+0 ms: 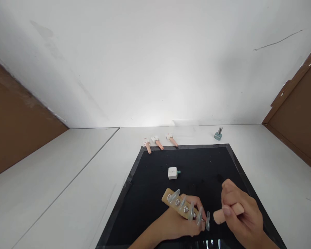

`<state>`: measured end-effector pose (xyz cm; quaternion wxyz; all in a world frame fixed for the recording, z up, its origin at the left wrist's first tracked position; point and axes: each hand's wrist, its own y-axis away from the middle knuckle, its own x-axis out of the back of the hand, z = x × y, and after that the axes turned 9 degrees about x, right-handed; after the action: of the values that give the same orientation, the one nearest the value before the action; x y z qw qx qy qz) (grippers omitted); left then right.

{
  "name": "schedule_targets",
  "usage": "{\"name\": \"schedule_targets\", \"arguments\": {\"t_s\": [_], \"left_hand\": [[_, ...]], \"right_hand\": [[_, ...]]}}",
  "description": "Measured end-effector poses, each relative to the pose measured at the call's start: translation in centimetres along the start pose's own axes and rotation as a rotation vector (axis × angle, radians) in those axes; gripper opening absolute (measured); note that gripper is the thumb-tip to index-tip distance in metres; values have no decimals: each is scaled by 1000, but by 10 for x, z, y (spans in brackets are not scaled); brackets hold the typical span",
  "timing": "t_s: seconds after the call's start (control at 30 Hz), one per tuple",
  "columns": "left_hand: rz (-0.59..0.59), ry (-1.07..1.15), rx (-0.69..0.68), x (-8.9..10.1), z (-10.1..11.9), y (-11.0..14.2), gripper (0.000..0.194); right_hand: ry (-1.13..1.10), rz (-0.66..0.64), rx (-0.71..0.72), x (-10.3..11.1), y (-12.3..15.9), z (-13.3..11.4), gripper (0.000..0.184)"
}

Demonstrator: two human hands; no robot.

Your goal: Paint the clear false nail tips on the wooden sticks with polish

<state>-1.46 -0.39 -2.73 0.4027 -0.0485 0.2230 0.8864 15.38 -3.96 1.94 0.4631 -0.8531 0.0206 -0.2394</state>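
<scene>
"Head view. Hands?"

"Left hand (pixel 180 223) grasping a wooden stick (pixel 180 209), long axis 10 to 4 o'clock, clear nail tips (pixel 190 211) along it. Right hand (pixel 248 211) pinching a peach cap (pixel 219 217), axis near 9 to 3, left end lower."

"Between them?"

"Last nail tip at 9 o'clock from the cap: just beside, seemingly apart. Depth can't be judged. White bottle (pixel 172 173), green neck, stands off at 10 o'clock from the right hand."

"Hidden?"

"Any brush under the cap; the stick's lower end, behind fingers. Shiny thing (pixel 211 244) at 6 o'clock, cut off by the frame, unreadable."
</scene>
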Motion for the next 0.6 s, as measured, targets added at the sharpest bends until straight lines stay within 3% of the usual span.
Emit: {"name": "schedule_targets", "arguments": {"t_s": [0.13, 0.43, 0.6], "left_hand": [[22, -15, 42, -3, 1, -1, 17], [18, -19, 14, -3, 1, -1, 13], [82, -93, -32, 0, 1, 3, 14]], "right_hand": [[-18, -84, 39, 0, -1, 1, 31], [100, -89, 132, 0, 1, 6, 21], [90, 28, -7, 0, 7, 5, 22]]}}
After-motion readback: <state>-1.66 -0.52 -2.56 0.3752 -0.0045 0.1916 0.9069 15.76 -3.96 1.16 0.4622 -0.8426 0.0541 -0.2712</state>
